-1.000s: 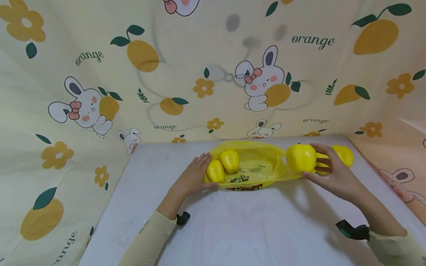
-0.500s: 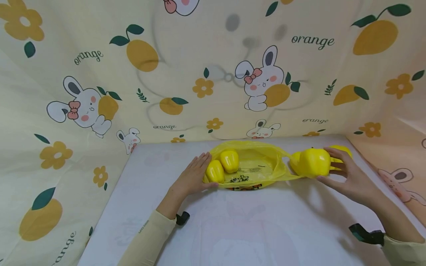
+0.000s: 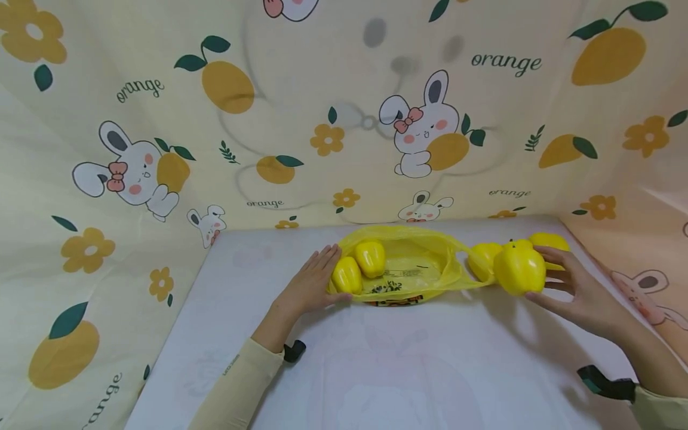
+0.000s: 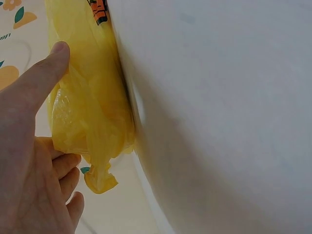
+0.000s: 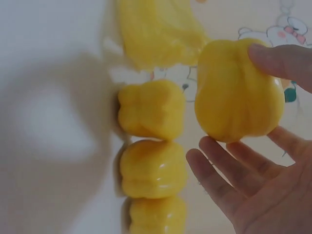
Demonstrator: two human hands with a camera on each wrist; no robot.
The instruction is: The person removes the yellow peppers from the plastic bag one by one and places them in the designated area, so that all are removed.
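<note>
In the head view, the three peppers point(image 3: 485, 258) beyond the right fingers point(image 3: 559, 257) are partly covered by those fingers and the held pepper point(image 3: 520, 269). Between the left fingers point(image 4: 69, 184) and the right, the print point(image 3: 387, 288) on the yellow bag point(image 3: 411, 258) is too small to be read. In the left wrist view, the bag's contents, next to the fingers, are veiled. Below the right fingers, the lowest pepper point(image 5: 157, 217) is cut by the right wrist view's bottom edge.
</note>
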